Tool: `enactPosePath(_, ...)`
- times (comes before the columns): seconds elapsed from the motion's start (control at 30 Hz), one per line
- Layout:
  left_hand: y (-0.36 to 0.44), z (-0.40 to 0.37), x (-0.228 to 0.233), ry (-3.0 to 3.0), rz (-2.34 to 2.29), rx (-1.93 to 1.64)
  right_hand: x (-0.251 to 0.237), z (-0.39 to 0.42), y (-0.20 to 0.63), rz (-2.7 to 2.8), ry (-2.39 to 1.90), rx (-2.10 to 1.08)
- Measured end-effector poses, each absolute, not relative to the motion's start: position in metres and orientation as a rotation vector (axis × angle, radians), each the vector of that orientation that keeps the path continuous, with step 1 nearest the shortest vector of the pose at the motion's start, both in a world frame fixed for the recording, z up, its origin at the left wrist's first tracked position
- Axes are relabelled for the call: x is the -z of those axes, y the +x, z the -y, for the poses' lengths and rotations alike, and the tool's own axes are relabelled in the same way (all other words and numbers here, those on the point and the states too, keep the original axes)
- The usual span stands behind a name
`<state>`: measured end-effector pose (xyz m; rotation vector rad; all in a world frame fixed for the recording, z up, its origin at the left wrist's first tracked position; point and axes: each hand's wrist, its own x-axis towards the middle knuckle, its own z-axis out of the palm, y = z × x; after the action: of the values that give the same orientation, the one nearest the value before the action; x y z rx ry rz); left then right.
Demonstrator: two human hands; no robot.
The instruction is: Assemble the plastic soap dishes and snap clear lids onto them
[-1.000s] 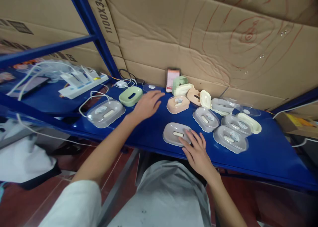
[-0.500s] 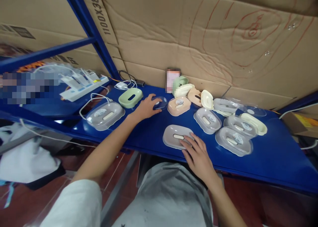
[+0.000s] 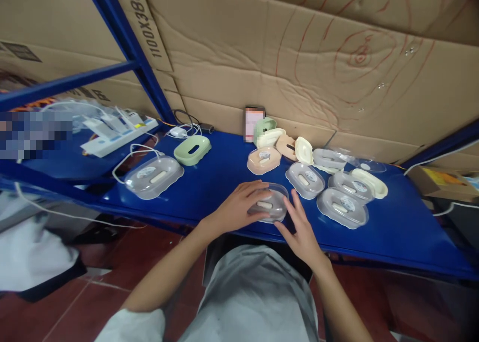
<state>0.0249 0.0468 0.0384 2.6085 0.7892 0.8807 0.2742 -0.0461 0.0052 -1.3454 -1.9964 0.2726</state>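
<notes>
In front of me a grey oval soap dish (image 3: pixel 277 211) with a pale oblong piece in its middle lies near the table's front edge. My left hand (image 3: pixel 239 207) grips a clear plastic lid (image 3: pixel 279 191) over this dish, fingers curved across its left side. Whether the lid is fully seated I cannot tell. My right hand (image 3: pixel 301 235) is open at the right edge of the dish, its fingers apart and the tips at or very near the rim. The left fingers hide the dish's left part.
Covered grey dishes stand at left (image 3: pixel 154 178) and right (image 3: pixel 342 208). A green dish (image 3: pixel 192 150) and a peach dish (image 3: pixel 264 161) sit farther back. Loose cream pieces (image 3: pixel 304 150) and a phone-like device (image 3: pixel 253 122) are by the cardboard wall (image 3: pixel 220 83). A power strip (image 3: pixel 116 137) lies left.
My left hand has brought the clear lid from the back of the table toward me, over the grey dish. My right hand has shifted off the dish's top to its right edge.
</notes>
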Motion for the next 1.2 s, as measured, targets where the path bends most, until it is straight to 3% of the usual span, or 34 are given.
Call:
enactPosePath(0.3, 0.005, -0.037, -0.032, 2.66, -0.768, -0.848, -0.003, 0.044, 0.273, 1.965, -1.326, -0.274)
enactPosePath(0.63, -0.005, -0.025, -0.004, 2.625, -0.77, -1.038, 0.002, 0.045, 0.272, 2.118, -1.279, -0.11)
enactPosePath(0.97, -0.005, -0.021, -0.008, 2.714, -0.844, -1.077, -0.001, 0.046, 0.266, 2.179, -1.336, -0.056)
enactPosePath(1.2, -0.05, -0.043, -0.021, 2.725, -1.476, -1.103, -0.003, 0.05, 0.264, 2.147, -1.471, -0.141)
